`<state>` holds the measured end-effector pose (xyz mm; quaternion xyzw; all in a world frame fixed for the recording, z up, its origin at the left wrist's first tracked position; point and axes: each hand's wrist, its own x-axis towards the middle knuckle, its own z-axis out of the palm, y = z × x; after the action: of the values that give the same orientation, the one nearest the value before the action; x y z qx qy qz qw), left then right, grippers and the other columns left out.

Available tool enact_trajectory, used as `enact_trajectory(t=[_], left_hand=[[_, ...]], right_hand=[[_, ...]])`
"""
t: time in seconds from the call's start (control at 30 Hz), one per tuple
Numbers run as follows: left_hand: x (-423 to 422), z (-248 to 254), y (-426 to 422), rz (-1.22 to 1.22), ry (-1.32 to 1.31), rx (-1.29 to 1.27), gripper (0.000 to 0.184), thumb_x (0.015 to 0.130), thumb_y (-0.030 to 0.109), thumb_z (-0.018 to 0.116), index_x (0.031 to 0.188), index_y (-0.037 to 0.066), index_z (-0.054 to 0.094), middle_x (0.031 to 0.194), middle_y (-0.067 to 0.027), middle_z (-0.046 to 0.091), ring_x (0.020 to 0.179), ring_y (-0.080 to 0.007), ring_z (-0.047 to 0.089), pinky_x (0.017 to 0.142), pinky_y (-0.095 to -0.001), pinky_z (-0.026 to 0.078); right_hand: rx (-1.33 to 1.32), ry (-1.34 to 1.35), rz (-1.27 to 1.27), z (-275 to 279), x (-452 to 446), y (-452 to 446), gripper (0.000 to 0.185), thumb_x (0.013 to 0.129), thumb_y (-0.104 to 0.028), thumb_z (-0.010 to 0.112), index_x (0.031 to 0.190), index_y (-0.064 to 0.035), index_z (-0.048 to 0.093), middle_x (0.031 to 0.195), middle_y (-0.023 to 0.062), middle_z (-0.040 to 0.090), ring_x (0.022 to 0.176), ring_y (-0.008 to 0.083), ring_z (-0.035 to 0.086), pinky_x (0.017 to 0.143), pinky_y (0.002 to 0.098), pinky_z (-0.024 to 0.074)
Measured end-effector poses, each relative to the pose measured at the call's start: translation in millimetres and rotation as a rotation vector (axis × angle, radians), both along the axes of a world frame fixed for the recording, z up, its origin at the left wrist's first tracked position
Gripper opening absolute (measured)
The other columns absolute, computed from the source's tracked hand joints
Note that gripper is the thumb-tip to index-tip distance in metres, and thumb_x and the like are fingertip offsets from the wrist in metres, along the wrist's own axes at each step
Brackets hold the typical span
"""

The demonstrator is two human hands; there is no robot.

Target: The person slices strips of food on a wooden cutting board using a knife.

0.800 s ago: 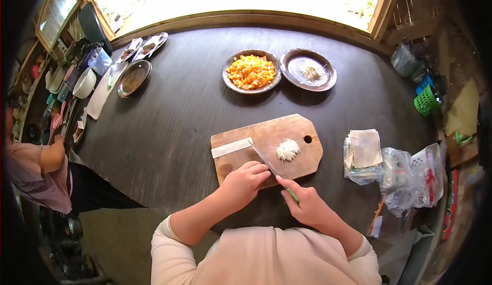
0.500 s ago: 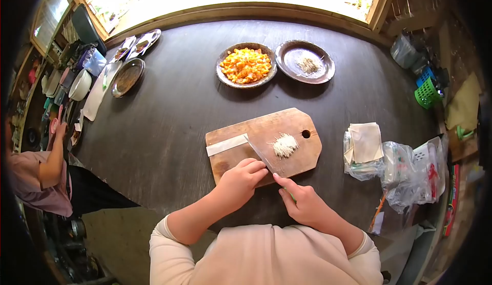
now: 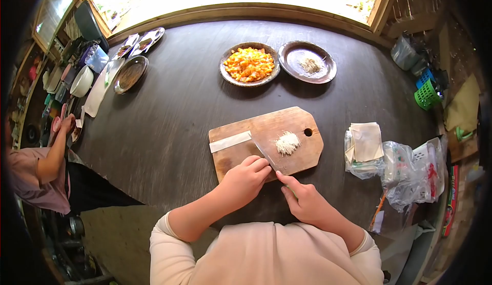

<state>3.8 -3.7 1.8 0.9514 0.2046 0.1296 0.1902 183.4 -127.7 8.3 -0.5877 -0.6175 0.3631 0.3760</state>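
Note:
A wooden cutting board (image 3: 302,159) with a round hole lies on the dark table in front of me. My right hand (image 3: 306,203) grips a knife (image 3: 264,153) by its green handle, the thin blade slanting up and left across the board. Curled fingers of my left hand (image 3: 245,178) press at the board's near edge, close beside the blade; what lies under them is hidden. Beyond the knife, a flat pale strip (image 3: 230,141) rests at the board's left. A small heap of thin whitish shreds (image 3: 287,143) sits right of the blade.
At the back stand a bowl of diced orange food (image 3: 249,65) and a plate with thin shreds (image 3: 307,62). Stacked pale square sheets (image 3: 365,141) and plastic bags (image 3: 407,175) lie right. A co-worker's arm (image 3: 55,154) is at the left, near a dark plate (image 3: 130,75).
The view has shifted a little, so the board and bowls sit slightly farther right. My hands and the knife keep nearly the same place on the board. The co-worker's hand has moved slightly.

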Motion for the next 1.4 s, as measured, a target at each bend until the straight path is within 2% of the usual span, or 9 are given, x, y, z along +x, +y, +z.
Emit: enact_trajectory(t=[0.5, 0.9, 1.4], left_hand=[[0.3, -0.1, -0.3, -0.005, 0.011, -0.008, 0.024, 0.088, 0.015, 0.066, 0.109, 0.003, 0.063, 0.113, -0.0076, 0.060, 0.113, -0.0280, 0.056, 0.094, -0.0366, 0.050], [-0.2, 2.4, -0.5, -0.004, -0.031, -0.032, 0.023, 0.089, 0.020, 0.067, 0.105, 0.003, 0.066, 0.112, -0.0075, 0.062, 0.112, -0.0276, 0.057, 0.092, -0.0365, 0.051], [-2.3, 3.1, -0.9, -0.028, 0.036, -0.013, 0.028, 0.088, 0.019, 0.067, 0.109, 0.001, 0.063, 0.112, -0.0093, 0.060, 0.115, -0.0278, 0.055, 0.096, -0.0358, 0.050]], right_hand=[[-0.019, -0.074, 0.012, -1.2, 0.5, 0.2, 0.040, 0.096, -0.006, 0.054, 0.136, -0.0028, 0.049, 0.085, 0.0268, 0.066, 0.073, 0.0423, 0.066, 0.064, 0.0469, 0.0525], [-0.079, -0.062, 0.012, 5.8, 0.5, 0.3, 0.040, 0.097, -0.004, 0.052, 0.136, -0.0039, 0.051, 0.094, 0.0264, 0.067, 0.078, 0.0424, 0.067, 0.068, 0.0453, 0.0540], [0.043, -0.067, -0.031, -12.6, -2.4, 9.1, 0.037, 0.096, -0.003, 0.053, 0.133, -0.0050, 0.054, 0.083, 0.0248, 0.066, 0.071, 0.0412, 0.066, 0.060, 0.0441, 0.0522]])
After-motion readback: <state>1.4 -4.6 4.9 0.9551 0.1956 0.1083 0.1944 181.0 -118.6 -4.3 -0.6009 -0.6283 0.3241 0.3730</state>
